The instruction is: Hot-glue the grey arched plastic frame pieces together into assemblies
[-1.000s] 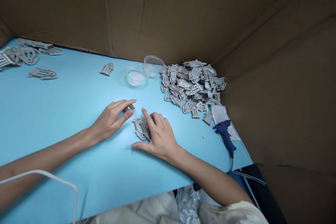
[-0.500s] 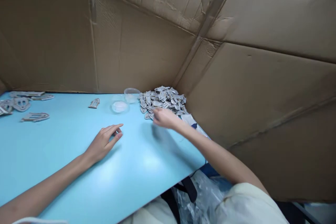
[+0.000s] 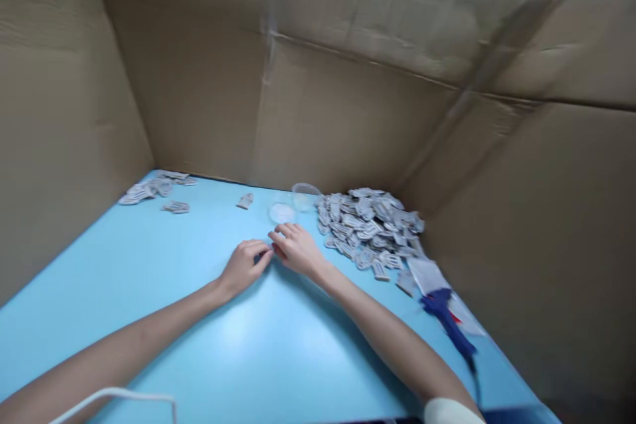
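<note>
Over the middle of the blue table, my left hand (image 3: 246, 266) and my right hand (image 3: 297, 250) meet at the fingertips. The left thumb and forefinger are pinched together. My right fingers curl down beside them, also closed. Whatever lies between the fingertips is too small and blurred to make out. Just beyond the hands are a small clear dish with white contents (image 3: 282, 213) and a clear round plastic cup (image 3: 305, 197). To the right, a large heap of flat grey slotted pieces (image 3: 370, 228) spreads over the table.
A blue glue gun (image 3: 447, 318) with a cord lies at the right edge, by a white sheet (image 3: 426, 275). One grey piece (image 3: 245, 201) lies alone at the back; a smaller group of grey pieces (image 3: 142, 192) sits back left. Cardboard walls (image 3: 338, 119) surround the table.
My right hand has come from the heap's front edge leftward to my left hand, and their fingertips now meet. The view has turned left, showing the left wall and the whole glue gun.
</note>
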A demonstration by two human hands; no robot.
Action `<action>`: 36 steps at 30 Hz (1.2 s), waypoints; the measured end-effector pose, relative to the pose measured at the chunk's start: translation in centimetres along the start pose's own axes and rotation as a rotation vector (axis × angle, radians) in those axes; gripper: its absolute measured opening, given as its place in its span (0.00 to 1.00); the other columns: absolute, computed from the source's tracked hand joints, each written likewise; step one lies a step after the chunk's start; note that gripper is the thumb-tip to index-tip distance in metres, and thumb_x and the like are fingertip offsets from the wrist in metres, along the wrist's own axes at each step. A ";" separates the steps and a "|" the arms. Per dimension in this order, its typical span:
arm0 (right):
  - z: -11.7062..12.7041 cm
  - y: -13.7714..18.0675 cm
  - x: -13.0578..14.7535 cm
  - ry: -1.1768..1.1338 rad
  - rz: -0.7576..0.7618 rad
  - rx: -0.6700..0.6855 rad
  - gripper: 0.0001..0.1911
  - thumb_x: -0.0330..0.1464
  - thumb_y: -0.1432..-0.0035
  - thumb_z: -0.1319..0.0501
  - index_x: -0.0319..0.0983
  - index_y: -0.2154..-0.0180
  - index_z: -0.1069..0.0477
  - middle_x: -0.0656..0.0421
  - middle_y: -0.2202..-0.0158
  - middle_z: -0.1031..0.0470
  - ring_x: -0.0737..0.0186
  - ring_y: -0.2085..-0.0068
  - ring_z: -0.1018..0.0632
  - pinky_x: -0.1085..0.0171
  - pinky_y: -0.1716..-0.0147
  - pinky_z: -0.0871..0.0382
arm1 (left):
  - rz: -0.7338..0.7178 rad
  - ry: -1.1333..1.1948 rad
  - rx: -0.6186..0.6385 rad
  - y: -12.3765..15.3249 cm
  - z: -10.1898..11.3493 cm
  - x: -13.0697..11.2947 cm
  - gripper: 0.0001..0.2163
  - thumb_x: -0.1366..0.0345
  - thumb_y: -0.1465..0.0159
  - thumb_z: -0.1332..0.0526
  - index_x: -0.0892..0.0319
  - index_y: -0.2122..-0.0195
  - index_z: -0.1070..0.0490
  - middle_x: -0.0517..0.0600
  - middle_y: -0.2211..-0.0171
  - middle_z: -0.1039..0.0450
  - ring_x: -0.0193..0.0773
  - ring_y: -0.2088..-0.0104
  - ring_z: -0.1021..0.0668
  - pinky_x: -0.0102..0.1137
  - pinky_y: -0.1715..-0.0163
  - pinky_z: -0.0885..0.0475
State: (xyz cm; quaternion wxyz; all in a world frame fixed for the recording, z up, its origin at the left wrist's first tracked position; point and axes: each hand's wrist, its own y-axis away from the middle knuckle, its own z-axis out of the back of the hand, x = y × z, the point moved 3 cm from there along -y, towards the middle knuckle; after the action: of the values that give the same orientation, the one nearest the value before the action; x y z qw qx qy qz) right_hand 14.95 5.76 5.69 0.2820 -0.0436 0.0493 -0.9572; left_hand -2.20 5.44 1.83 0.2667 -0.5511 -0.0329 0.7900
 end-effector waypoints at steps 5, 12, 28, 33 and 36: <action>-1.9 -10.2 4.0 -0.282 0.014 -0.012 0.15 0.26 0.31 0.43 0.39 0.50 0.20 0.50 0.50 0.16 0.53 0.49 0.18 0.61 0.50 0.29 | 0.220 0.162 -0.345 0.3 6.4 3.5 0.15 0.52 0.38 0.31 0.56 0.73 0.24 0.48 0.74 0.26 0.40 0.70 0.27 0.35 0.63 0.28; -5.0 -23.3 9.1 -0.409 -0.033 -0.079 0.19 0.28 0.28 0.45 0.40 0.44 0.20 0.53 0.48 0.14 0.58 0.51 0.16 0.65 0.51 0.25 | 0.436 0.783 -0.522 -1.1 7.7 6.1 0.29 0.35 0.37 0.35 0.60 0.56 0.23 0.58 0.63 0.18 0.49 0.59 0.16 0.39 0.58 0.20; -5.6 -33.9 9.7 -0.089 0.027 -0.072 0.17 0.28 0.28 0.44 0.40 0.42 0.25 0.48 0.42 0.23 0.52 0.42 0.24 0.59 0.43 0.32 | 0.699 1.645 -0.219 4.8 -3.8 -1.4 0.38 0.34 0.33 0.38 0.64 0.37 0.25 0.64 0.43 0.18 0.59 0.38 0.20 0.45 0.35 0.27; -6.7 -33.1 10.3 -0.050 -0.010 -0.104 0.17 0.28 0.28 0.45 0.36 0.43 0.27 0.45 0.40 0.26 0.49 0.41 0.26 0.57 0.43 0.33 | 0.694 1.714 -0.343 2.5 -0.4 2.0 0.38 0.35 0.34 0.35 0.67 0.38 0.27 0.67 0.46 0.18 0.60 0.44 0.17 0.47 0.37 0.27; -6.9 -32.2 11.3 -0.058 -0.050 -0.131 0.16 0.31 0.30 0.43 0.35 0.44 0.28 0.42 0.40 0.27 0.45 0.38 0.28 0.54 0.40 0.35 | 0.686 1.733 -0.320 1.5 0.5 3.6 0.38 0.35 0.34 0.36 0.68 0.41 0.26 0.69 0.49 0.17 0.63 0.46 0.16 0.50 0.38 0.27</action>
State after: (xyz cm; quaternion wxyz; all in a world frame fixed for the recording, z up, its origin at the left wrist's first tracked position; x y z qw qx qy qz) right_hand -12.51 26.98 3.30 0.2559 -0.0910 0.1026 -0.9569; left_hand -4.17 5.89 -1.54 -0.1276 -0.9558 0.2325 0.1270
